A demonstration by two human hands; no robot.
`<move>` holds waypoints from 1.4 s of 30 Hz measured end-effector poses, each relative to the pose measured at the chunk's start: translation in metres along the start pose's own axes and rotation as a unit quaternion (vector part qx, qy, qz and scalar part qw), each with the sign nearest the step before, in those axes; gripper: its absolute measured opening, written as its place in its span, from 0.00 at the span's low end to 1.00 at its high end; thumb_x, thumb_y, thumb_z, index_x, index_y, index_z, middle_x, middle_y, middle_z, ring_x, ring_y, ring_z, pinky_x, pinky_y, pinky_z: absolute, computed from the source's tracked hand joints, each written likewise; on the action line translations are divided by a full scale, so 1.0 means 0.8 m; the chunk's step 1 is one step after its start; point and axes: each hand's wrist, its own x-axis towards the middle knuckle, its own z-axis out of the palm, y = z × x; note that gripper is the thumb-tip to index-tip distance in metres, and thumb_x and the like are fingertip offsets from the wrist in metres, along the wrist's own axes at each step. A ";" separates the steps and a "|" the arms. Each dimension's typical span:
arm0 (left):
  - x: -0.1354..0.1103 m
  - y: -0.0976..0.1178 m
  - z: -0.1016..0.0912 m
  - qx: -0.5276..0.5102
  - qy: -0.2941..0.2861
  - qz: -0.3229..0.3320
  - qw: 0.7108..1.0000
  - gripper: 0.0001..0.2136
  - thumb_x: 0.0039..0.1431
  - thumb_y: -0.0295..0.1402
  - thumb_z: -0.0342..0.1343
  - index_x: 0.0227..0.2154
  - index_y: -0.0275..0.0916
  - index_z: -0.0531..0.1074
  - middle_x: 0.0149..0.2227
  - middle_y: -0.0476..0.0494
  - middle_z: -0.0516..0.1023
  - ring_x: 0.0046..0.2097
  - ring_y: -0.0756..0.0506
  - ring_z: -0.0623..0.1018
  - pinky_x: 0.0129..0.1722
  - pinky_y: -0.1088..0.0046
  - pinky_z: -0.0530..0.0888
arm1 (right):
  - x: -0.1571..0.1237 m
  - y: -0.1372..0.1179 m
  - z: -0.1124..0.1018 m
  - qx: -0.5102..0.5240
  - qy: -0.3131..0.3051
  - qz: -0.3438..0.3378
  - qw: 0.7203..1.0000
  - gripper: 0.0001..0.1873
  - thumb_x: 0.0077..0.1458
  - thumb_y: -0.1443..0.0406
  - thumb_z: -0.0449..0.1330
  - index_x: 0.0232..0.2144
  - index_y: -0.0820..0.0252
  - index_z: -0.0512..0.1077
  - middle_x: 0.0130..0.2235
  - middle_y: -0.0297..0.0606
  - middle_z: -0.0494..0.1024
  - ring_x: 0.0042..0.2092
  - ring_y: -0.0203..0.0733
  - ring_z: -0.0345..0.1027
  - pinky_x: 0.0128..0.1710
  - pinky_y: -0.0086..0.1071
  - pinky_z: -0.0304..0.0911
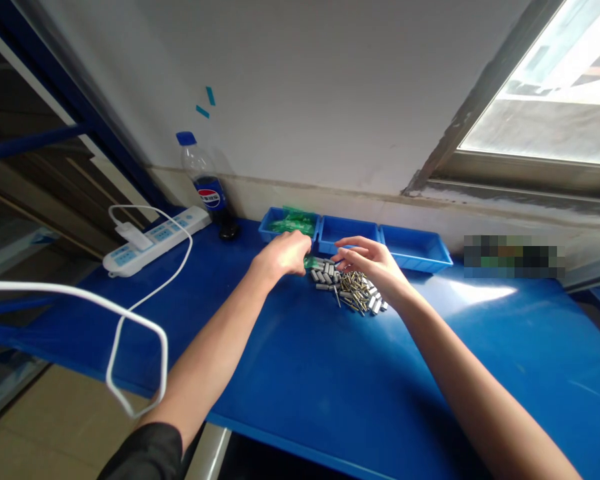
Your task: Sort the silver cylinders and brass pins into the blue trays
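Observation:
My left hand (285, 254) is curled closed near the back of the blue table (300, 393), its fingers pinched on a small green part (309, 262). My right hand (369, 260) hovers with bent fingers over a heap of small silver and brass metal pieces (349, 285); its fingertips pinch toward the left hand, and whether they hold a piece I cannot make out. Behind the hands stand three blue trays: the left tray (276, 219) holds green parts (294, 223), the middle tray (349, 231) and right tray (420, 250) show only their floors.
A cola bottle (207, 187) stands at the back left beside a white power strip (153, 240) with a plug and a white cable (130, 320) looping over the table's left edge. A window (545, 100) is at the upper right. A blurred patch sits on the sill.

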 end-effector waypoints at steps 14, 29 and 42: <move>-0.016 -0.005 -0.027 -0.070 0.111 0.024 0.991 0.08 0.56 0.27 0.57 0.32 0.37 0.83 0.28 0.40 0.82 0.29 0.44 0.78 0.33 0.72 0.70 | 0.003 0.006 -0.002 -0.004 -0.005 -0.005 1.000 0.22 0.53 0.49 0.70 0.41 0.60 0.78 0.38 0.44 0.85 0.37 0.42 0.77 0.39 0.36 0.71; -0.021 0.005 -0.036 -0.444 0.071 0.112 0.886 0.12 0.55 0.35 0.66 0.39 0.33 0.80 0.35 0.40 0.86 0.36 0.44 0.84 0.37 0.72 0.80 | -0.002 0.000 0.000 -0.036 -0.018 -0.057 0.998 0.25 0.48 0.44 0.72 0.34 0.59 0.80 0.29 0.39 0.83 0.31 0.46 0.76 0.36 0.38 0.71; -0.017 -0.003 -0.034 -0.420 0.089 0.134 0.893 0.14 0.52 0.35 0.68 0.40 0.34 0.80 0.37 0.39 0.86 0.39 0.43 0.84 0.38 0.72 0.79 | 0.000 0.006 0.005 0.017 -0.027 -0.046 0.998 0.23 0.50 0.48 0.73 0.40 0.59 0.80 0.32 0.39 0.84 0.34 0.44 0.78 0.39 0.37 0.72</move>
